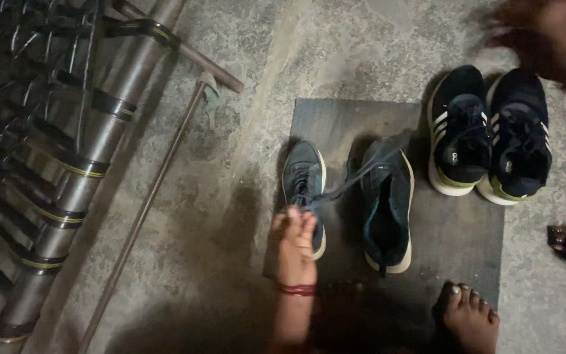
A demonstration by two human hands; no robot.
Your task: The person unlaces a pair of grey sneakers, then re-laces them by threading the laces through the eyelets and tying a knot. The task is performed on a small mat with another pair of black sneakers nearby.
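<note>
A: Left hand (294, 244), grip pinched on the shoelace (348, 182), pulled taut from the right dark sneaker (386, 203) on the grey mat (466, 242).

B: Handling?

A: Lace looks soft, light; sneaker flexible, best taken at the heel. Its mouth is open, nothing seen inside. Right hand (558, 36) far right, blurred; grip can't be judged.

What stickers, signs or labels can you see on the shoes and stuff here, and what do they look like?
No packages, signs or screens.
Heel marks: small pale marks, one on each heel of the black shoes, upper right, beside the mat.
Side stripes: white slanted stripes on the left black shoe.
Grey shoes, on the mat: no label shows; the left hand pulls a lace.
Right hand: blurred, top right.
</note>
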